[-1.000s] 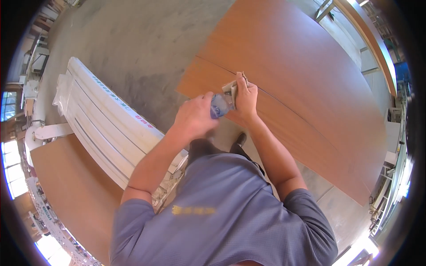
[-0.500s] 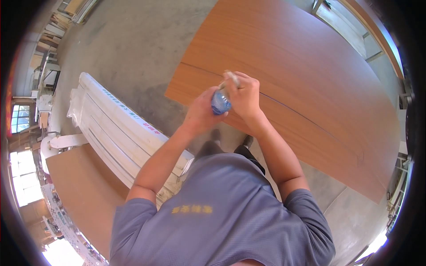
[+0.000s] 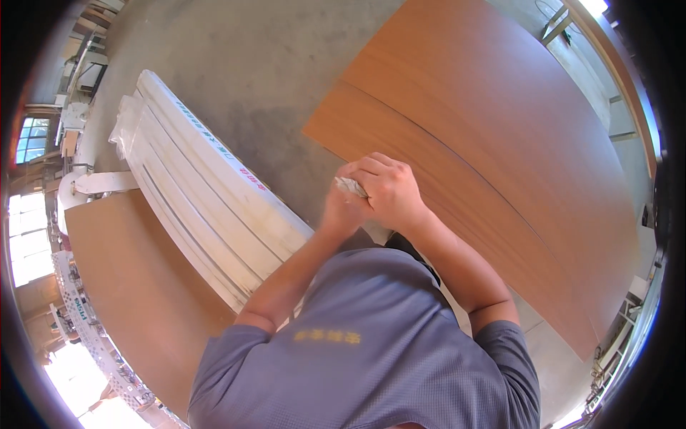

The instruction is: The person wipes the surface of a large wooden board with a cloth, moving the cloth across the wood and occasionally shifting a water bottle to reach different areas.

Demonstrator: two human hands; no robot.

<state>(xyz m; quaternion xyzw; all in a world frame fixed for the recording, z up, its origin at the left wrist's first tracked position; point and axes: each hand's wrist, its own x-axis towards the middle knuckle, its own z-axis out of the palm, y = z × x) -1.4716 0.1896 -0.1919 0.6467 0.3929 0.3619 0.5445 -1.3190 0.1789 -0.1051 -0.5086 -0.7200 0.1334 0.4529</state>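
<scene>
My right hand (image 3: 394, 191) is closed round a crumpled whitish wad, perhaps cloth or paper (image 3: 351, 187), which pokes out at the thumb side. Close against it is my left hand (image 3: 341, 211), somewhat blurred, its fingers curled and partly covered by the right hand. Whatever lies inside the left hand is hidden; the blue-tinted clear bottle seen earlier does not show. Both hands are held together in front of my body, above the floor between a stack of white boards and a large wood-grain panel.
A large brown wood-grain panel (image 3: 486, 143) with a dark lengthwise line lies to the right. On the left are long white wrapped boards (image 3: 207, 193) and a plain brown sheet (image 3: 136, 279). A wooden frame edge (image 3: 629, 79) rises at the far right. Concrete floor (image 3: 271, 57) shows beyond.
My hands have come lower and closer together. The blue-tinted bottle in my left hand has gone out of sight, and the whitish wad in my right hand shows more plainly. The view has shifted.
</scene>
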